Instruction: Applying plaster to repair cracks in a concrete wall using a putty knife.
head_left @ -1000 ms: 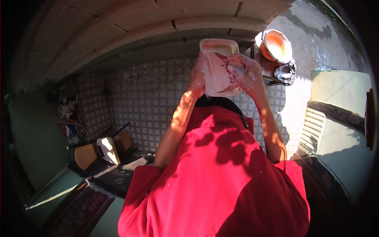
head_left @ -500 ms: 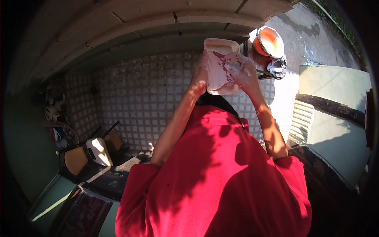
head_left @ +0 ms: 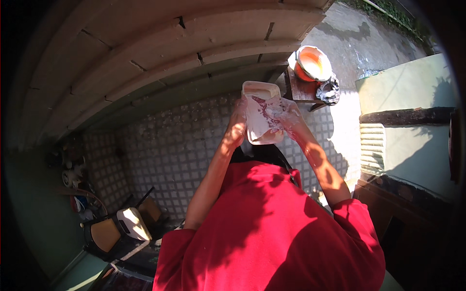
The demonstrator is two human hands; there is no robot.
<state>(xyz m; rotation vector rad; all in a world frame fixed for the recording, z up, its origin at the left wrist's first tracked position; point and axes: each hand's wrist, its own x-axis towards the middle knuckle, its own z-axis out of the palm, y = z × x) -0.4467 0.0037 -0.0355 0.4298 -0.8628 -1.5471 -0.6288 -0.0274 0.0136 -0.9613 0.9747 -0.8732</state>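
Observation:
In front of my red shirt I hold a white plastic tray (head_left: 260, 131) with rounded corners, streaked with pale paste over dark red patches. My left hand (head_left: 238, 121) is closed on its left side. My right hand (head_left: 291, 119), smeared with white, grips the right side, its fingertips partly hidden against the pasty surface. The tray is tilted, with an inner band showing at its far end.
An orange bucket (head_left: 303, 72) of pale liquid and a crumpled black-and-white bundle (head_left: 328, 93) sit on a wooden stand (head_left: 298, 89) at back right. A painted panelled structure (head_left: 155, 43) spans the top. Chairs (head_left: 103, 232) and assorted items line the left. Tiled floor (head_left: 170, 155) lies below.
Both hands and the tray have moved lower in the view, still gripping as before. The surroundings have shifted as my head moved, with more of the panelled structure now showing.

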